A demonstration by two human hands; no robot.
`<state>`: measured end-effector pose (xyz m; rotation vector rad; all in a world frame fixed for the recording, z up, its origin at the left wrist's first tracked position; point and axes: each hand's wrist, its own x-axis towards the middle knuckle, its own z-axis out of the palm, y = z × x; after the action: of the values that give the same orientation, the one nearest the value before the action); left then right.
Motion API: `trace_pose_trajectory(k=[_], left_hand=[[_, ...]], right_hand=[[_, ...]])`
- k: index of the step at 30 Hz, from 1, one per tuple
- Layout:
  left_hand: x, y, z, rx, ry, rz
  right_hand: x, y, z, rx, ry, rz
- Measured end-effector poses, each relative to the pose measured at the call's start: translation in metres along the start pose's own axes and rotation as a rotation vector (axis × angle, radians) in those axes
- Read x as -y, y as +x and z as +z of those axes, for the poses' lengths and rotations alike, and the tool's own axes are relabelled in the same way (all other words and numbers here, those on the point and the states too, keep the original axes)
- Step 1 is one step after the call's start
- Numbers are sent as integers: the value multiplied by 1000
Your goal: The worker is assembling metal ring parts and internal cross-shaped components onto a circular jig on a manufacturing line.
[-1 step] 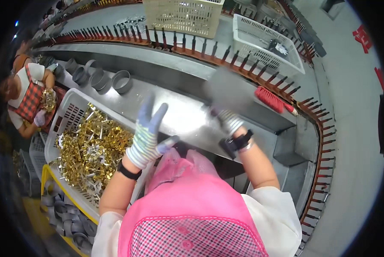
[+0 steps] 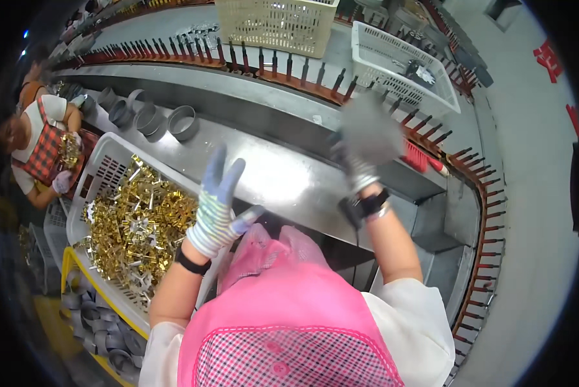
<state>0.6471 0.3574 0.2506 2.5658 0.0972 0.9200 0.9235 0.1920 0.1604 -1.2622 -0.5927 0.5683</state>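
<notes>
My left hand (image 2: 217, 208), in a striped glove with bluish fingers, is raised over the near edge of the metal bench (image 2: 278, 177). Its fingers are spread and nothing is in them. My right hand (image 2: 355, 169), also gloved, is lifted over the right part of the bench, closed on a grey rounded piece (image 2: 372, 129). Motion smears that piece, so its exact kind is unclear. It hangs in front of the row of upright pegs (image 2: 305, 72) and partly covers a red-bristled brush (image 2: 417, 157).
Several grey rings (image 2: 183, 122) stand at the bench's left. Beside me are a white basket (image 2: 78, 222) of gold and silver metal pieces and a yellow-rimmed bin (image 2: 70, 258) of grey rings. Crates (image 2: 402, 42) stand behind the pegs. A co-worker (image 2: 41, 145) is at the left.
My right hand has moved right with the grey rounded piece, which covers more of the brush. My left hand has shifted slightly left, its fingers still spread.
</notes>
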Motion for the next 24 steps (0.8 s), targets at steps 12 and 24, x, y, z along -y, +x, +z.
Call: trace_pose_trajectory(k=[12,24], left_hand=[[-26,-173,-21,-428,20,-928],[-88,-344,-80,-972,247,-1361]], right_hand=[[0,206,-118,-304,-1562,-51],[-14,192,-32,-385,-1381,-277]])
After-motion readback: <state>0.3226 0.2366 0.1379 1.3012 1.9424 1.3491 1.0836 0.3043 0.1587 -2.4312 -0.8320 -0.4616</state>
